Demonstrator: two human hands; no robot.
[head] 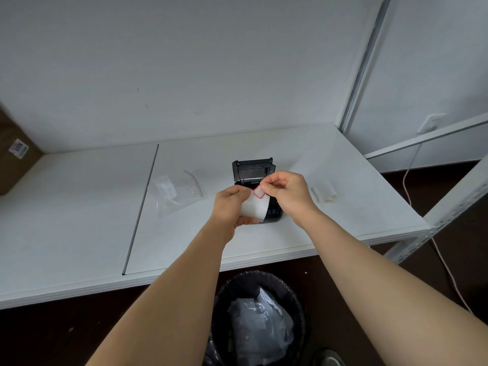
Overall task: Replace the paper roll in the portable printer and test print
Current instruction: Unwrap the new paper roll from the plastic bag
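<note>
Your left hand (pixel 229 207) has its grip around a white paper roll (pixel 254 207), held just above the black printer (pixel 254 175), whose lid stands open on the white counter (pixel 330 207). Your right hand (pixel 286 191) pinches a red-edged sticker (pixel 259 192) at the roll's loose end; no writing on it is readable. A box (pixel 15 154) far left carries a label reading "9005". The counter's front edge is near, with a bin (pixel 260 320) beneath.

Printer (pixel 253 171): near half hidden behind hands and roll (pixel 254 207). Box (pixel 15 151), far left: cut by edge, label unreadable. Bin (pixel 260 320): cut by bottom edge.
</note>
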